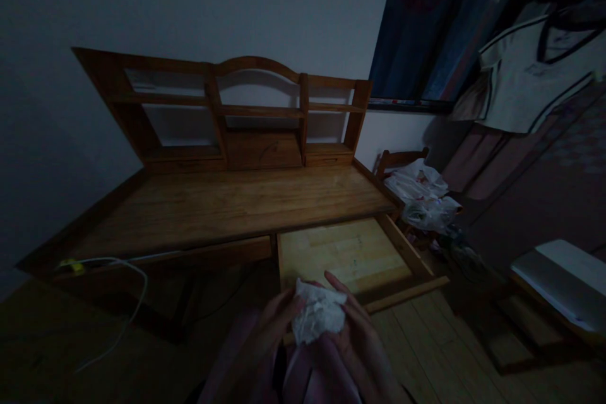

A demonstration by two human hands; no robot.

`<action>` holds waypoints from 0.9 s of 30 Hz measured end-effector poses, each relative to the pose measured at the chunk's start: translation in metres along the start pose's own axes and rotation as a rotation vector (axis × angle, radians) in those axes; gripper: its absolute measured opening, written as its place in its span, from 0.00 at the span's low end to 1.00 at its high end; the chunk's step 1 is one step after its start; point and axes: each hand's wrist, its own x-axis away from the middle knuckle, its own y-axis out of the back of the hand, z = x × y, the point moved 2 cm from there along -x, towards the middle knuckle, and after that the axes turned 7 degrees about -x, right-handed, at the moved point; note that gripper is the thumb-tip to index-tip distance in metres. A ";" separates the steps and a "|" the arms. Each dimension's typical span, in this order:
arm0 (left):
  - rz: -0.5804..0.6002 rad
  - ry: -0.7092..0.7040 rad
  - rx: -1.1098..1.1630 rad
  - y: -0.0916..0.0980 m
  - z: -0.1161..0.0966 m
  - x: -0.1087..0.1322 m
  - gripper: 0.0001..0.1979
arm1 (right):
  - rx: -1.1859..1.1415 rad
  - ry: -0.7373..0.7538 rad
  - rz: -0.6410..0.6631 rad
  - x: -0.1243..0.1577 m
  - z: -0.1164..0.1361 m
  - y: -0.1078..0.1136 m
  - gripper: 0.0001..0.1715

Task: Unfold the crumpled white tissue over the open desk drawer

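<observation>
Between my two hands is a crumpled white tissue, held low in front of my body. My left hand has its fingers on the tissue's left edge. On the other side, my right hand grips the right edge, with one finger raised along the top. Just beyond them a wooden drawer is pulled out from the desk, its pale bottom showing only small dark specks. The wooden desk stretches behind it, with a shelf unit standing along its back.
A white cable with a yellow piece hangs over the desk's left front edge. Plastic bags sit on a chair at the right. Farther right are a stool bearing a flat white item and a hanging white shirt.
</observation>
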 end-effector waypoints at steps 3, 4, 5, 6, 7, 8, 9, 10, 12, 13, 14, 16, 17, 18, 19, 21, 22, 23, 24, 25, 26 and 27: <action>0.089 0.051 -0.058 -0.010 -0.006 0.009 0.29 | 0.126 0.035 -0.098 0.001 0.001 0.005 0.28; 0.103 0.045 -0.096 -0.009 -0.008 0.009 0.28 | 0.184 0.055 -0.119 0.001 0.003 0.008 0.28; 0.112 0.033 -0.127 -0.008 -0.009 0.009 0.26 | 0.247 0.079 -0.135 0.001 0.006 0.012 0.27; 0.111 0.019 -0.144 -0.005 -0.010 0.007 0.25 | 0.316 0.105 -0.153 0.001 0.009 0.016 0.27; 0.103 0.008 -0.146 -0.002 -0.010 0.005 0.25 | 0.387 0.129 -0.174 0.001 0.013 0.019 0.26; 0.088 -0.004 -0.136 0.000 -0.009 0.004 0.25 | 0.455 0.148 -0.195 0.000 0.018 0.022 0.26; 0.074 -0.016 -0.120 0.003 -0.009 0.002 0.26 | 0.509 0.157 -0.208 -0.001 0.022 0.024 0.26; 0.062 -0.031 -0.105 0.005 -0.008 0.002 0.25 | 0.544 0.157 -0.210 -0.002 0.025 0.024 0.26; 0.032 -0.068 -0.094 0.007 -0.009 0.002 0.24 | 0.578 0.171 -0.200 -0.004 0.030 0.022 0.26; 0.009 -0.092 -0.098 0.007 -0.010 0.002 0.23 | 0.596 0.207 -0.206 -0.005 0.032 0.020 0.25; -0.016 -0.113 -0.106 0.007 -0.011 0.003 0.23 | 0.623 0.262 -0.224 -0.006 0.034 0.018 0.23; -0.066 -0.128 -0.118 0.006 -0.014 0.006 0.22 | 0.698 0.380 -0.277 -0.006 0.035 0.013 0.18; -0.087 -0.125 -0.114 0.005 -0.015 0.007 0.22 | 0.732 0.407 -0.286 -0.006 0.035 0.011 0.18; -0.100 -0.121 -0.109 0.003 -0.017 0.009 0.22 | 0.753 0.405 -0.274 -0.007 0.033 0.008 0.20; -0.109 -0.115 -0.108 0.002 -0.018 0.010 0.21 | 0.758 0.383 -0.246 -0.008 0.032 0.005 0.21; -0.119 -0.116 -0.130 -0.003 -0.020 0.014 0.21 | 0.736 0.318 -0.176 -0.009 0.028 -0.002 0.22; -0.119 -0.118 -0.162 -0.005 -0.021 0.016 0.21 | 0.716 0.292 -0.150 -0.010 0.026 -0.005 0.23; -0.121 -0.122 -0.201 -0.008 -0.022 0.018 0.20 | 0.698 0.269 -0.130 -0.011 0.025 -0.007 0.24; -0.127 -0.131 -0.243 -0.011 -0.023 0.019 0.20 | 0.683 0.247 -0.113 -0.012 0.023 -0.009 0.25; -0.139 -0.152 -0.278 -0.014 -0.025 0.021 0.19 | 0.672 0.226 -0.096 -0.013 0.022 -0.010 0.24; -0.149 -0.184 -0.303 -0.017 -0.026 0.023 0.18 | 0.666 0.211 -0.081 -0.014 0.021 -0.010 0.24; -0.164 -0.215 -0.315 -0.018 -0.028 0.024 0.17 | 0.668 0.199 -0.066 -0.015 0.020 -0.009 0.23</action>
